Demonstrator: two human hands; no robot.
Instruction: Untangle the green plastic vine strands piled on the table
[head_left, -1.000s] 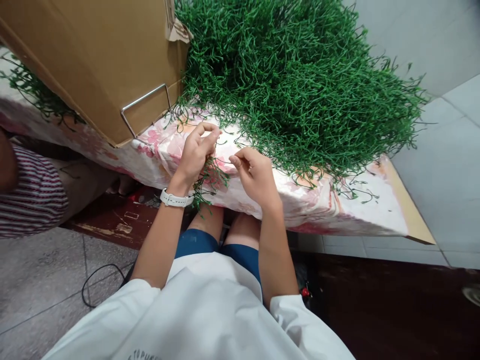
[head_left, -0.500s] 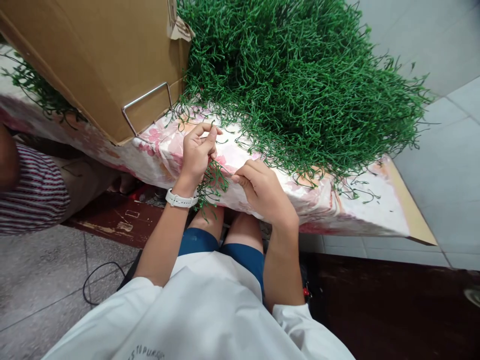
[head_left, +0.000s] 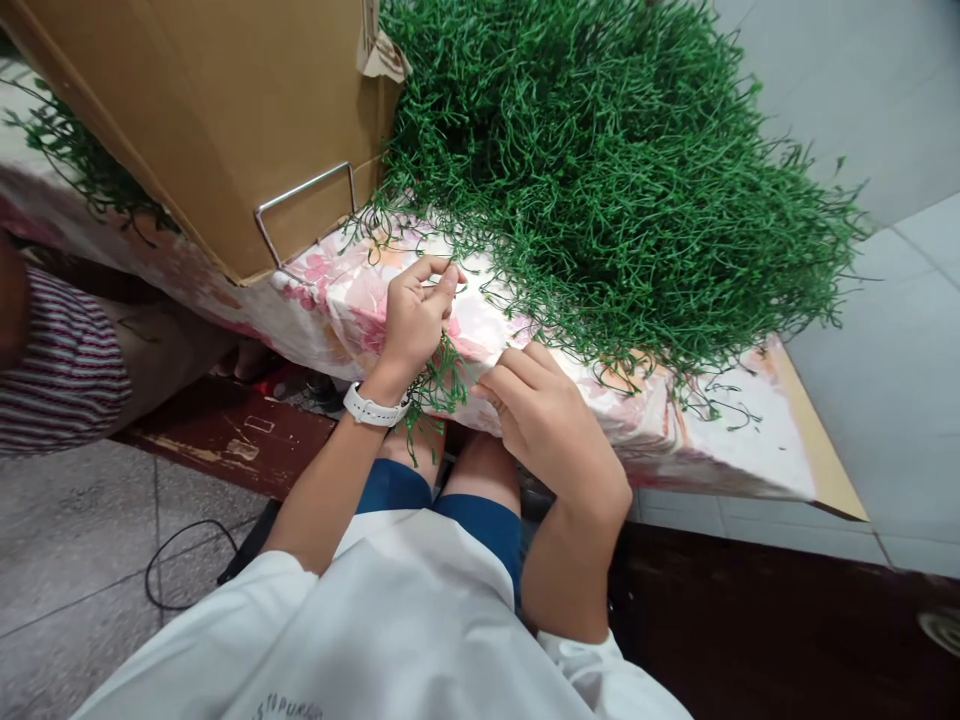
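- Green bunch (head_left: pixel 439 385): in your left hand (head_left: pixel 411 322), below the palm, over the near edge of the worktop (head_left: pixel 825 445).
- Long axis: slants down from your palm toward your lap; its branching ends point toward you, spreading a little sideways (close by the white watch (head_left: pixel 375 406)).
- Left fingers: thumb and forefinger tips together, the others curled on the bunch.
- Right hand (head_left: pixel 551 425): fingers pinched together beside the bunch; cannot tell whether a stem sits between them.
- Versus half a second ago: your right hand is lower and nearer your body.
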